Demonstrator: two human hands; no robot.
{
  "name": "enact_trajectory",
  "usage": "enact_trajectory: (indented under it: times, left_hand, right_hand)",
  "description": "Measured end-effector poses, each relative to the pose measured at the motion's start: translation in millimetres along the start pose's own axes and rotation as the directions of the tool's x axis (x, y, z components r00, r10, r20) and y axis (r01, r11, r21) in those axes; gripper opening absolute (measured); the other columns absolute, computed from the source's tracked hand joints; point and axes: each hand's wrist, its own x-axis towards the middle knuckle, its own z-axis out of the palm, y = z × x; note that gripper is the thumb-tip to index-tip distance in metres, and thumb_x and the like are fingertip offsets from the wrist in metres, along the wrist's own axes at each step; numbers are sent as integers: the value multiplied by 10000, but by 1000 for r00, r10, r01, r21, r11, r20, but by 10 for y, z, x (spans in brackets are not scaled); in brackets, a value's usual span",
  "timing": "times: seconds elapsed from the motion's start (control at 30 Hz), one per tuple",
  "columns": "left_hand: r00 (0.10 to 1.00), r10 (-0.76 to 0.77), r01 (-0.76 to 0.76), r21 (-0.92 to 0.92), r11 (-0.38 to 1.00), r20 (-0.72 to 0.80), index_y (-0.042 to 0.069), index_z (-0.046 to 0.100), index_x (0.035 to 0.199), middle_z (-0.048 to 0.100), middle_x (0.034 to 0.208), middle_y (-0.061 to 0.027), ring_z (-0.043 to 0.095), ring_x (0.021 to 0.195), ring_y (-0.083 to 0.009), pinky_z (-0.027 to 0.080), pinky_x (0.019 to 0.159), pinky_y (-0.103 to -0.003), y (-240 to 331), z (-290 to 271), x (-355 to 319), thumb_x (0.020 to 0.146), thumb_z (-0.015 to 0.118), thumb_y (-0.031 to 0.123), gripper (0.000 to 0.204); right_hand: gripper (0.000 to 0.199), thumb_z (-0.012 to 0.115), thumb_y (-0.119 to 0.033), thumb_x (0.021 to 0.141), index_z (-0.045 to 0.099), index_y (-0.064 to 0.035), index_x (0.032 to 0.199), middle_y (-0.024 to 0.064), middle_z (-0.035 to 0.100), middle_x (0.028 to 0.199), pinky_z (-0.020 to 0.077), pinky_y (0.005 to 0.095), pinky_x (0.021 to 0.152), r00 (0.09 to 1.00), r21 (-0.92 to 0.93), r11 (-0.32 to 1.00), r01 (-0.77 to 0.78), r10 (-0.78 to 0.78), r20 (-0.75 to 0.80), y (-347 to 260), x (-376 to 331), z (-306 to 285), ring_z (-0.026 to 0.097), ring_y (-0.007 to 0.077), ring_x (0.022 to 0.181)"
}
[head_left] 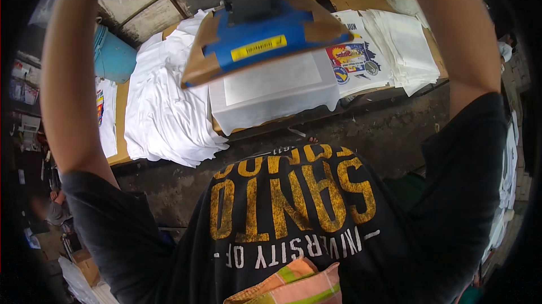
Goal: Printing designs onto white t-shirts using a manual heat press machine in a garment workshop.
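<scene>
Both my forearms reach up past the top edge of the picture, and my left and right hands are out of sight beyond it. Between the arms is a heat press, its raised upper plate [259, 38] wrapped in brown and blue with a yellow label. Below that plate, a white T-shirt [276, 111] is spread over the press bed. A flat white sheet [271, 81] lies on the shirt, partly hidden by the plate. What my hands touch or hold does not show.
A heap of white shirts [166, 100] lies left of the press, beside a blue bucket [113, 52]. To the right are a colour-printed white shirt [358, 58] and a stack of folded white fabric [401, 50]. A dark phone-like object [325, 3] lies at the table's back.
</scene>
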Motion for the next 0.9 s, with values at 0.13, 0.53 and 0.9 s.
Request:
enact_trajectory:
  times: [0.13, 0.53, 0.9]
  left_hand:
    - [929, 302, -283, 114, 952, -216, 24, 633, 729, 606, 601, -136, 628, 667, -273, 401, 974, -378, 536, 1002, -864, 685, 655, 185, 168]
    - [939, 255, -191, -266, 945, 232, 91, 592, 708, 618, 621, -78, 594, 581, -220, 394, 725, -334, 1226, 2642, -1764, 708, 601, 228, 137]
    - [943, 199, -117, -293, 949, 266, 78, 599, 742, 634, 760, -78, 600, 764, -219, 381, 891, -348, 1180, 2777, -1854, 711, 564, 174, 107]
  right_hand:
    - [144, 622, -123, 679, 640, -18, 776, 133, 634, 627, 519, 403, 587, 963, 12, 971, 238, -235, -133, -401, -831, 1212, 652, 302, 610]
    - [132, 599, -156, 676, 629, -37, 724, 109, 630, 629, 513, 374, 550, 998, 426, 904, 40, -55, 25, -1230, -1608, 3260, 640, 251, 579]
    - [99, 578, -134, 696, 594, -43, 730, 123, 653, 732, 504, 369, 620, 985, 439, 896, -58, -19, 170, -1325, -1490, 3259, 642, 260, 656]
